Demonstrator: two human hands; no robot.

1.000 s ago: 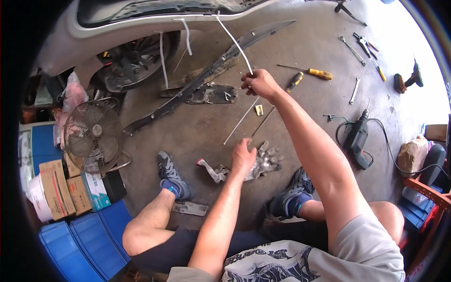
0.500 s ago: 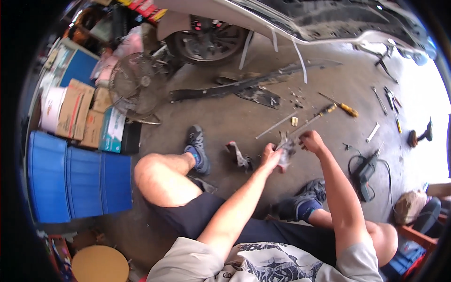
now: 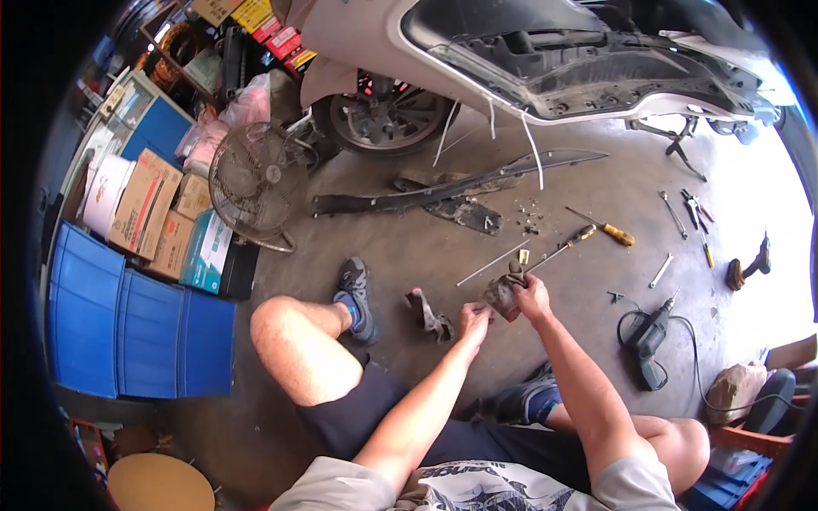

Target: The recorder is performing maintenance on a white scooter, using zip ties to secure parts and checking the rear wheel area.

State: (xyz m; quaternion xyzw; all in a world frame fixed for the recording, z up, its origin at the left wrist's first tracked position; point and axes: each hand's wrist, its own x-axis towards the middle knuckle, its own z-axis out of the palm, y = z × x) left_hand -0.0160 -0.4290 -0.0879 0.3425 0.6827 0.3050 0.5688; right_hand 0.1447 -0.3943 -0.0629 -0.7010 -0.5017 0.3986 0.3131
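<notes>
A: What is the right hand (image 3: 532,298) doing?

B: Its fingers are closed around a soiled grey-brown fabric work glove (image 3: 503,295), held up in front of the person, between the two feet.

A: And the left hand (image 3: 474,322)?

B: Just beside the glove's lower left edge, fingers drawn narrow together. I can't tell whether the tips pinch the fabric.

A: Is there another glove?

B: Yes, a crumpled grey glove with a reddish edge (image 3: 431,318) lies on the concrete floor (image 3: 392,255), left of the left hand.

A: What lies beyond the hands?

B: A thin straight metal rod (image 3: 492,261), then a long-shafted screwdriver with a black-and-yellow handle (image 3: 583,234). A screwdriver with a mostly yellow handle (image 3: 619,235) lies near it.

A: Further off?

B: A long, curved black trim strip (image 3: 375,204), below the pale vehicle body (image 3: 366,34). A dark green corded drill (image 3: 651,341) lies well to the right.
</notes>
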